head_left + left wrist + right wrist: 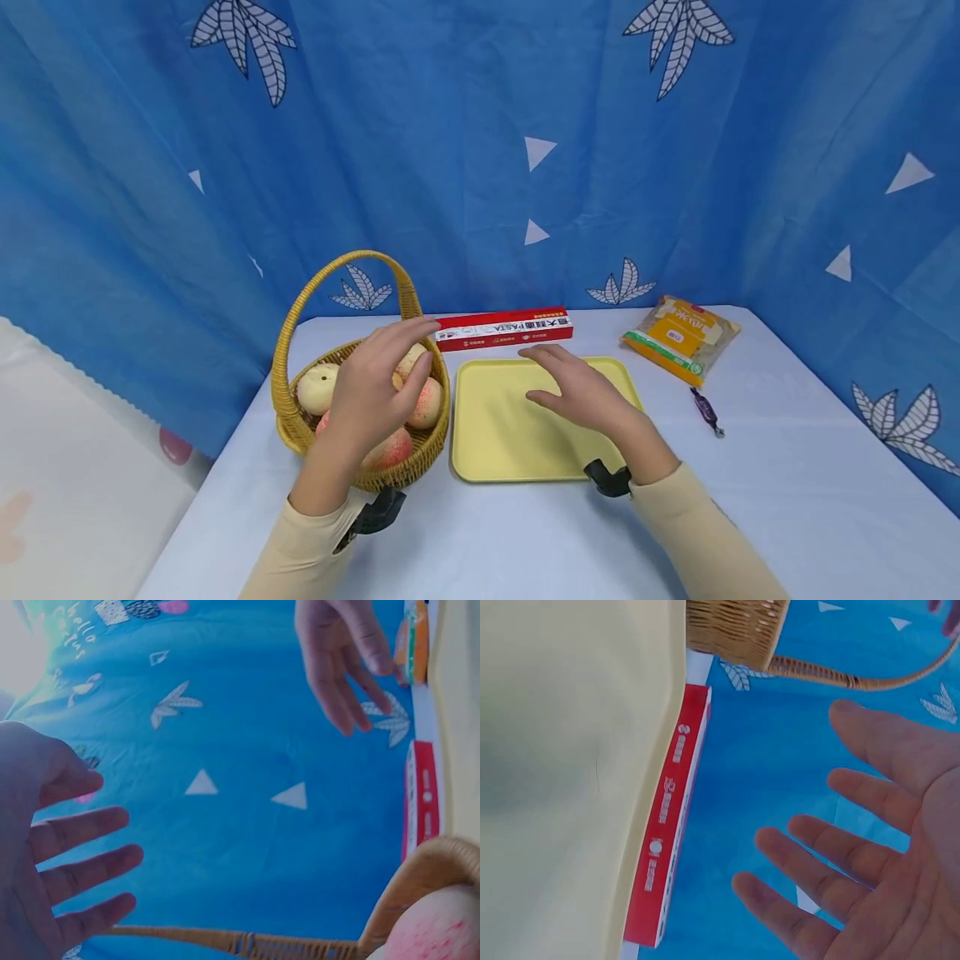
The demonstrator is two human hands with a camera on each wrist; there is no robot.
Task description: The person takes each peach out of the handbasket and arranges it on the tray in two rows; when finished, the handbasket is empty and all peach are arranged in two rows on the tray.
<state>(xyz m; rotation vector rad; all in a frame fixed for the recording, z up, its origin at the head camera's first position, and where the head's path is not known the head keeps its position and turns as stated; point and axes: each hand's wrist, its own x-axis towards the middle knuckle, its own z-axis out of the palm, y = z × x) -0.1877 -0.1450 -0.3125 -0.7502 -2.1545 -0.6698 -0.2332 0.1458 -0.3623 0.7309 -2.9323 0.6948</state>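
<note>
My left hand [377, 387] hovers in front of a wicker basket [287, 408] with a tall arched handle, and covers part of the fruit inside. Peaches [390, 450] with a pink blush and a pale round fruit [317, 388] show around the hand. Over the yellow tray [480, 433] is my right hand [573, 387], its fingers spread loosely. Both palms face inward, and neither hand holds anything. In the right wrist view the right hand's fingers [832, 855] are apart with the tray beside them. The left wrist view shows the left hand's fingers [90, 877] likewise apart.
A red pasta box [502, 329] lies behind the tray, near the blue curtain [465, 167]. To the right rest an orange and clear food packet [678, 337] and a small dark purple wrapped item [705, 410]. A white cloth [510, 542] covers the table.
</note>
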